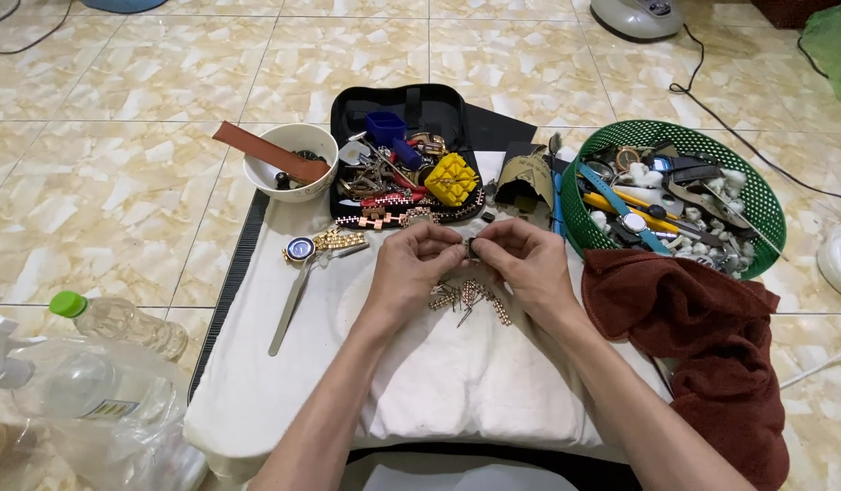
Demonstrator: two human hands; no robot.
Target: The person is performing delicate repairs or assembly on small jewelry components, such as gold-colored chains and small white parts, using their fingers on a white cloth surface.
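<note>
The left hand and right hand met fingertip to fingertip, pinching a small watch part between them. Just below lay loose band links on a white cloth. Beyond sat a black tool case; a green basket stood right.

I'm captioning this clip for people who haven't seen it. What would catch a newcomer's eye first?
Two hands, left hand and right hand, meet at centre over a white cloth, pinching a small metal piece above loose watch-band links. Right of them sits a green basket full of watches, behind them an open black tool case.
</note>
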